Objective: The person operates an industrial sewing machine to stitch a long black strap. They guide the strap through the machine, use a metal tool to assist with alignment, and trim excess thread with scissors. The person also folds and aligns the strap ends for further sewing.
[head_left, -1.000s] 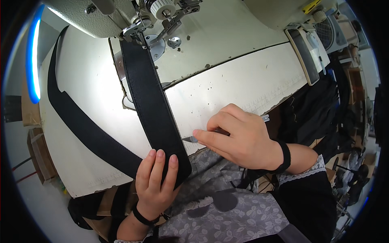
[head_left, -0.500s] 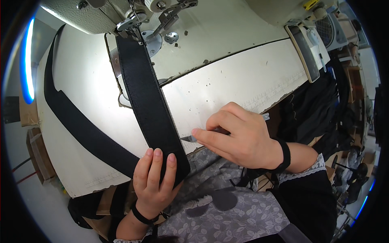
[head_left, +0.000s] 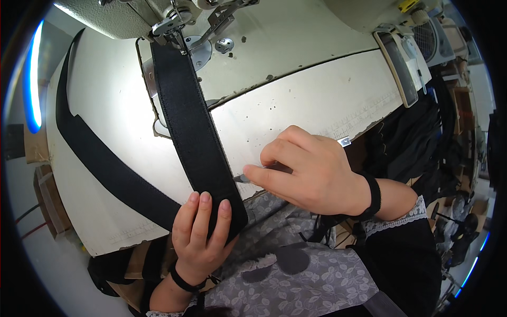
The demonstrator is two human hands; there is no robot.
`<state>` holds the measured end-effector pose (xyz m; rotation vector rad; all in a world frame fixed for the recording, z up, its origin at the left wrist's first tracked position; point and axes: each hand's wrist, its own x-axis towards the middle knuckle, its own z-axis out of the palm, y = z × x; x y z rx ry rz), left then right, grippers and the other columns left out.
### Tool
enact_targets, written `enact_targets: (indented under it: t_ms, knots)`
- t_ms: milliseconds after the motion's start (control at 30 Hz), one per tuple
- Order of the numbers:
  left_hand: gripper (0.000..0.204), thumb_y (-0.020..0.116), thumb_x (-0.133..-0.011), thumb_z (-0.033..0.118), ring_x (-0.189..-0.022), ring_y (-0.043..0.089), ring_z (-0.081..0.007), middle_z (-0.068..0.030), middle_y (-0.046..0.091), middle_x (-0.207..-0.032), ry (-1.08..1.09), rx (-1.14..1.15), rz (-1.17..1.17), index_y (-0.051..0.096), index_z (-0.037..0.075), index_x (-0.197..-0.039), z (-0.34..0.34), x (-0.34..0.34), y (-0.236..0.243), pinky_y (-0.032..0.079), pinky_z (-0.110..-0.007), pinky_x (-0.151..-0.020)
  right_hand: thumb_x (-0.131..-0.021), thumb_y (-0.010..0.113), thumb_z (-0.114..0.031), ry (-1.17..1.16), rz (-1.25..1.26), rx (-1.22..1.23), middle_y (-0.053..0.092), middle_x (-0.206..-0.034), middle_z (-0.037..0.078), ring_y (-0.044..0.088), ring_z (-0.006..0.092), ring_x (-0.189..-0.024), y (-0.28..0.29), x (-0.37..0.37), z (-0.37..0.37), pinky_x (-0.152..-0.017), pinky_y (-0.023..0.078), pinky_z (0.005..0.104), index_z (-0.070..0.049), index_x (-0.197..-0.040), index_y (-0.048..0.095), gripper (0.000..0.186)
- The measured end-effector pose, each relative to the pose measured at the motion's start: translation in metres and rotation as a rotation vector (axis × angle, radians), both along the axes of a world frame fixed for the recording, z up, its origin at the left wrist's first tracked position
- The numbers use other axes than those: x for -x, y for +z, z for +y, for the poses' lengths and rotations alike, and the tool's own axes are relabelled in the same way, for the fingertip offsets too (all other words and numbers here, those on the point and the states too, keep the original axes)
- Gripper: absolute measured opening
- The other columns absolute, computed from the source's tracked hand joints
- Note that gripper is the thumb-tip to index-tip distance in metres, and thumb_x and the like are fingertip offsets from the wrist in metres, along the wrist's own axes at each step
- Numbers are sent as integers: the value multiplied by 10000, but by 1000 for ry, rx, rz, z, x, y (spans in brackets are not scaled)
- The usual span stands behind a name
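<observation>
A wide black fabric band (head_left: 189,119) with stitched edges runs from under the sewing machine's presser foot (head_left: 182,45) toward me. My left hand (head_left: 200,230) grips its near end at the table edge, fingers on top and the thumb hidden. Another length of black band (head_left: 113,166) curves away to the left from that hand. Just right of the band, my right hand (head_left: 311,171) is closed around a slim tool, its kind hidden by the fingers. The tool's grey tip (head_left: 241,179) points at the band's right edge, and a silvery end (head_left: 344,141) sticks out behind the hand.
The pale machine table (head_left: 296,111) has a printed ruler along its worn front edge. A phone-like flat device (head_left: 396,68) lies at the right end, near a small fan (head_left: 424,42). Dark cloth (head_left: 396,142) hangs below the table on the right. The machine head (head_left: 105,18) overhangs at upper left.
My right hand has shifted slightly left and up, the tool moving with it. The left hand and the band stay nearly in place.
</observation>
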<state>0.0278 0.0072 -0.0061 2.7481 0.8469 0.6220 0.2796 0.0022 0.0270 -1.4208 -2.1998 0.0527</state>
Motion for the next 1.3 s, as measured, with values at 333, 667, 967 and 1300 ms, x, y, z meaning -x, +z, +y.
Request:
enact_targets:
  t_ms: [333, 667, 967, 1300]
  knots:
    - [758, 847, -560, 163, -1239, 502, -394, -189, 514, -1344, -9, 14, -7, 601, 60, -1270, 1, 0, 1, 469, -473, -993, -669, 779, -136, -38, 41, 45, 544, -781, -43, 557, 123, -719, -2, 3, -2, -473, 438, 236, -171, -917, 738, 254]
    - [731, 850, -587, 196, -1235, 503, -387, -179, 519, -1331, -4, 4, -7, 608, 68, -1266, 1, 0, 0, 469, -468, -988, -689, 672, -128, 16, -8, 126, 526, -803, -23, 540, 123, -777, 9, -3, -1, -495, 443, 218, -135, -889, 682, 200]
    - [731, 853, -593, 213, -1245, 499, -393, -187, 518, -1336, -9, 2, -13, 608, 61, -1265, 1, 0, 0, 471, -474, -984, -672, 708, -127, -100, 43, 18, 552, -789, -21, 547, 134, -729, -4, 10, -15, -495, 448, 217, -121, -946, 721, 274]
    - [739, 849, -576, 195, -1241, 501, -400, -195, 514, -1347, -13, 15, -2, 608, 54, -1260, 2, 0, 1, 471, -474, -989, -671, 658, -124, -99, 27, 40, 551, -799, -17, 568, 131, -778, -1, 10, -12, -508, 478, 212, -99, -914, 705, 249]
